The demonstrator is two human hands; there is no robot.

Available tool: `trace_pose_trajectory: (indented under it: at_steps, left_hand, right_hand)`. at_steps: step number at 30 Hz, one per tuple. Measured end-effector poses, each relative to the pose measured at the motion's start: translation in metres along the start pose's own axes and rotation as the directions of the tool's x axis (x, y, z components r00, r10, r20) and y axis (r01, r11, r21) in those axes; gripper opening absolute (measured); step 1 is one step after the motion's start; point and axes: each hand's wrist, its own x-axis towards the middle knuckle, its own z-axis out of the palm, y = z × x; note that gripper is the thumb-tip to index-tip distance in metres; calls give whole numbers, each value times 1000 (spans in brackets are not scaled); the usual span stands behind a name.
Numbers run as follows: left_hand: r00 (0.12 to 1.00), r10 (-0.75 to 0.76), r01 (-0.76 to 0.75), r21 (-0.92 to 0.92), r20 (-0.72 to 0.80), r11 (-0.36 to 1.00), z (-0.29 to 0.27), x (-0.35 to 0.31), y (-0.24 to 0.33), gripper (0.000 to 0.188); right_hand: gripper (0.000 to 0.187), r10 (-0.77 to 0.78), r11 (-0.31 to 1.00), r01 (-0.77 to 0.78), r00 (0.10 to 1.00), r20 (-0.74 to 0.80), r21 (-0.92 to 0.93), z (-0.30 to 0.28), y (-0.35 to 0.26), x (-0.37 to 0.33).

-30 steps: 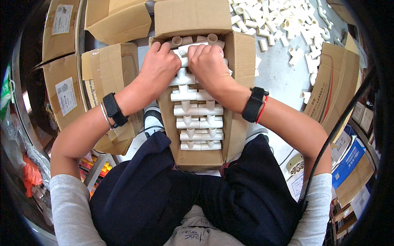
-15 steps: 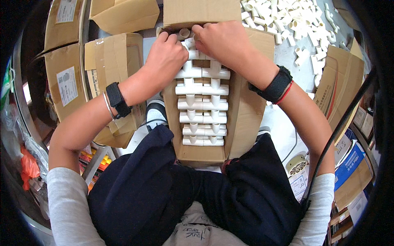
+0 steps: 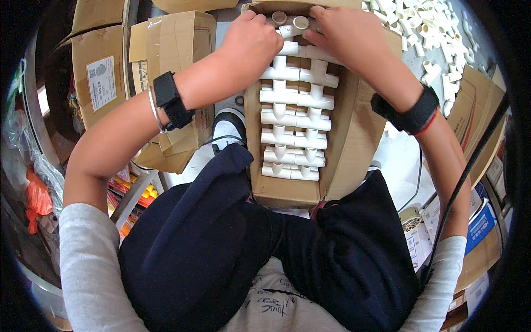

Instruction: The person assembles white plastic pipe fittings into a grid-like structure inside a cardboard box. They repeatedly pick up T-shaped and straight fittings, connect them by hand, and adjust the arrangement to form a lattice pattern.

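White tee-shaped pipe fittings (image 3: 297,99) lie in two columns of rows inside an open cardboard box (image 3: 287,193) between my legs. My left hand (image 3: 251,47) is closed at the box's far left corner, its curled fingers against a white tee pipe fitting (image 3: 289,31) in the far row; some fingertips are hidden. At the far right side, my right hand (image 3: 351,41) reaches over the fittings with thumb and forefinger apart. Its thumb tip is near an upright round pipe end (image 3: 300,22); its other fingers are hidden. Another round end (image 3: 279,17) shows between the hands.
Loose white fittings (image 3: 423,27) are heaped on the floor at the far right. Cardboard boxes (image 3: 177,50) stand at the left, and an opened carton (image 3: 475,105) at the right. A black cable (image 3: 475,160) crosses the right side.
My view has shifted, so the box appears further right and higher. My hands have moved apart; the right thumb and forefinger have spread, and two round pipe ends now show between the hands.
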Motion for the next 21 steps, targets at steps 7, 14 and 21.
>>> trace_pose_trajectory:
  at_steps: [7, 14, 21]
  left_hand:
    - [986, -154, 141, -185, -57, 973, -6, 13, 3, 28]
    - [975, -187, 164, -175, -119, 971, -7, 29, -1, 32]
    - [981, -167, 152, -144, -103, 978, -4, 31, 9, 35]
  right_hand:
    - [11, 12, 985, 7, 994, 107, -173, -14, -13, -53]
    - [11, 51, 900, 20, 987, 150, -436, 9, -36, -52]
    - [16, 111, 846, 99, 928, 355, -523, 15, -43, -41]
